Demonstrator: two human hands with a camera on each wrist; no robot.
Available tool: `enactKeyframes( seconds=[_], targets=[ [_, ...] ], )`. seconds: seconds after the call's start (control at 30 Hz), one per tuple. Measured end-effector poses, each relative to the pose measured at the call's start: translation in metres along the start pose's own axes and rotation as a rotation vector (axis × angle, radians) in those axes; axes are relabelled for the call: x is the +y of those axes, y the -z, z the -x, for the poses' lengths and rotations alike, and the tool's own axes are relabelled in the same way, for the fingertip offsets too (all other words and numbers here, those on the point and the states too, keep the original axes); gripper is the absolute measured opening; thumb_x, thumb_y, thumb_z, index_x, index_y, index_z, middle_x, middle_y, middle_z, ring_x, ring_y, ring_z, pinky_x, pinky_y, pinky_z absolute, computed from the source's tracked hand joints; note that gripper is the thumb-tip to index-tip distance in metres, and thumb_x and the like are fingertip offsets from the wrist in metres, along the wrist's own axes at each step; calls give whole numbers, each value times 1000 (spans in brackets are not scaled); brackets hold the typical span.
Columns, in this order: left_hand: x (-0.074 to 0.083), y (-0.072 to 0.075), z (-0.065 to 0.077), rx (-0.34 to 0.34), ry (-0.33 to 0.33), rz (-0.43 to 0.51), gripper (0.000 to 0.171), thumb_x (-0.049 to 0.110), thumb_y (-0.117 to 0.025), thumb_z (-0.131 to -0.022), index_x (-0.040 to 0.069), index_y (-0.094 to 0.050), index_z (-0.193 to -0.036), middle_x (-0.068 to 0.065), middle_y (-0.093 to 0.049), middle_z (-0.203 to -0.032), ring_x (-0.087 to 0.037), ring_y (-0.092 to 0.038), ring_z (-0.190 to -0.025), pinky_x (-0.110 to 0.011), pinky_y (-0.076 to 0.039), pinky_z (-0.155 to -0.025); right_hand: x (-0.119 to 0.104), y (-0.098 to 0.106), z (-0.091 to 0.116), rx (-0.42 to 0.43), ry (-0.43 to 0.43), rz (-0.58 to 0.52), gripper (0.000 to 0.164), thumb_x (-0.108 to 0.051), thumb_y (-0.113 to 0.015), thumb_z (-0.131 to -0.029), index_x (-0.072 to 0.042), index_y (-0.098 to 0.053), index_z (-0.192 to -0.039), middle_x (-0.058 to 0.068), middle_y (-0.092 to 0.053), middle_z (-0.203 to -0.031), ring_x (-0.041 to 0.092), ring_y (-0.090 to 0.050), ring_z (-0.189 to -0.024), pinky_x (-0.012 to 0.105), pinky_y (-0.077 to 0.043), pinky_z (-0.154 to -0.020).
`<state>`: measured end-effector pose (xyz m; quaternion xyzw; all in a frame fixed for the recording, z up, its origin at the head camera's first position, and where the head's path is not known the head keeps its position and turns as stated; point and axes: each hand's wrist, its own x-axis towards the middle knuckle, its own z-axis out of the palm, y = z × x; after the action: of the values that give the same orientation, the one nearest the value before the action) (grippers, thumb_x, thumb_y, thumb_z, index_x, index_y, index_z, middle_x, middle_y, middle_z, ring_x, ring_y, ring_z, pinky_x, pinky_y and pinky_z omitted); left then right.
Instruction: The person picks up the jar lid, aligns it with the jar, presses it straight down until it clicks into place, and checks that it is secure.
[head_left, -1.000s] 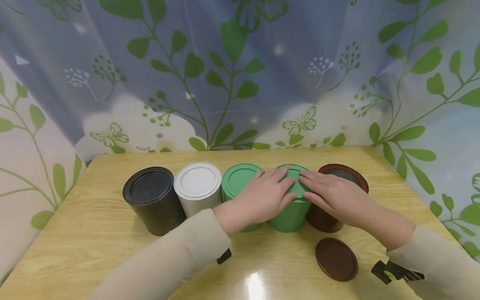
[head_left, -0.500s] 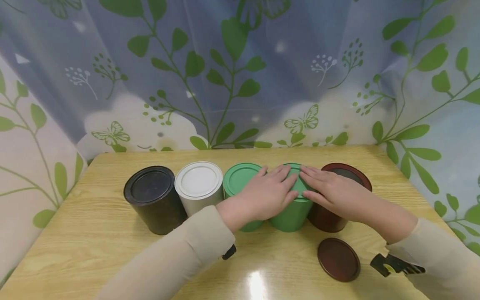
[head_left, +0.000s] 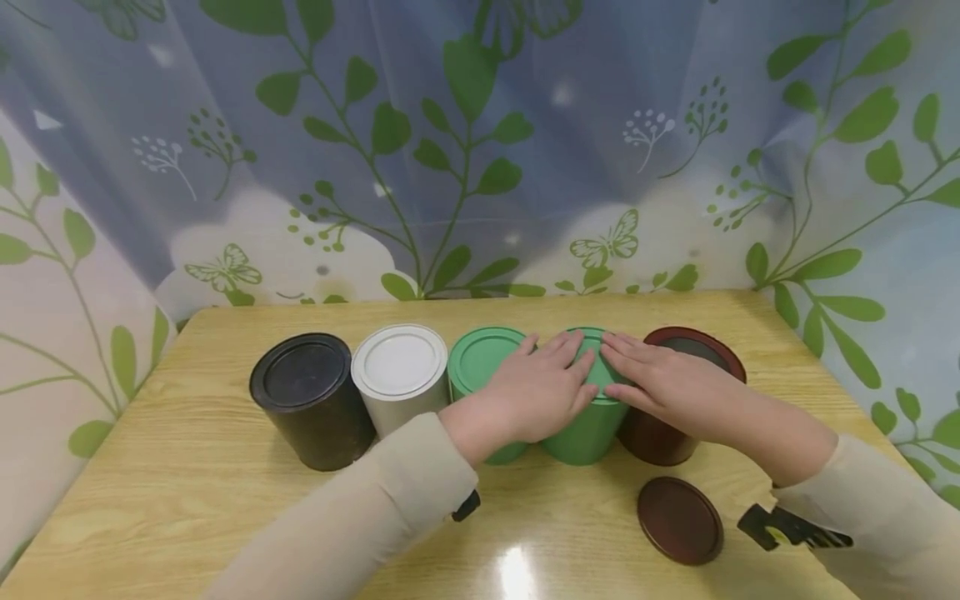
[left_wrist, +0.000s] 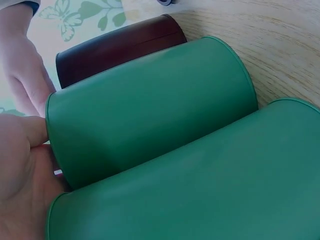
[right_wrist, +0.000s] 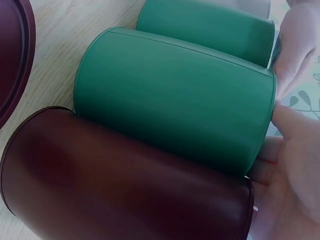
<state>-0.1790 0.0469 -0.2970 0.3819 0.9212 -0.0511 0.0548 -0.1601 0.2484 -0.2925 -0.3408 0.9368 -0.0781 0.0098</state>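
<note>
Both hands lie on the lid of the right-hand green canister [head_left: 579, 435], fingers mostly straight. My left hand [head_left: 531, 393] reaches over the other green canister [head_left: 483, 354] and touches the lid's left side. From the right, my right hand [head_left: 678, 392] rests on the lid's other side and partly covers the dark red canister [head_left: 651, 442]. That canister shows a red rim around a grey inside. In the left wrist view, the fingers meet the top end of the green canister [left_wrist: 150, 107]. The right wrist view shows the same green canister [right_wrist: 175, 95] under the right fingers.
A white canister [head_left: 399, 362] and a black canister [head_left: 303, 375], both lidded, continue the row on the left. A loose dark red lid [head_left: 680, 521] lies on the wooden table [head_left: 150, 500] in front of the red canister. A leaf-patterned curtain [head_left: 570, 150] hangs behind.
The scene has shifted very slightly rightward in the head view. Both hands keep the same place on the green lid, and the canisters stay where they stand.
</note>
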Motion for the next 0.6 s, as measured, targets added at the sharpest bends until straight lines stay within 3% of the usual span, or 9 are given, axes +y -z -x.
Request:
enactKeyframes(
  seconds=[0.2,0.4,0.6],
  targets=[
    [0,4,-2,-13,7,29,56,44,-26,-101,17,-24,-149,-4,-9,-156,-17,-9,-141,-47,-10,-112,-1,2,0,-29,-14,-19,59,-34,-45,-99,6,-35,-141,22,-31,-146,36,-28,-134,51,-33,-101],
    [-2,7,-9,-75,-2,121,57,44,-29,-101,16,-21,-150,-3,-3,-156,-15,-2,-141,-46,-8,-112,-2,3,-1,-55,-38,-24,61,-37,-44,-99,6,-34,-141,23,-30,-146,36,-28,-133,52,-33,-100],
    [-4,10,-12,-99,8,158,57,44,-32,-100,17,-22,-150,-1,-3,-156,-13,-3,-141,-45,-6,-112,-3,6,-3,-61,-41,-23,60,-33,-50,-97,7,-36,-139,24,-31,-144,38,-30,-132,52,-34,-99]
  ],
)
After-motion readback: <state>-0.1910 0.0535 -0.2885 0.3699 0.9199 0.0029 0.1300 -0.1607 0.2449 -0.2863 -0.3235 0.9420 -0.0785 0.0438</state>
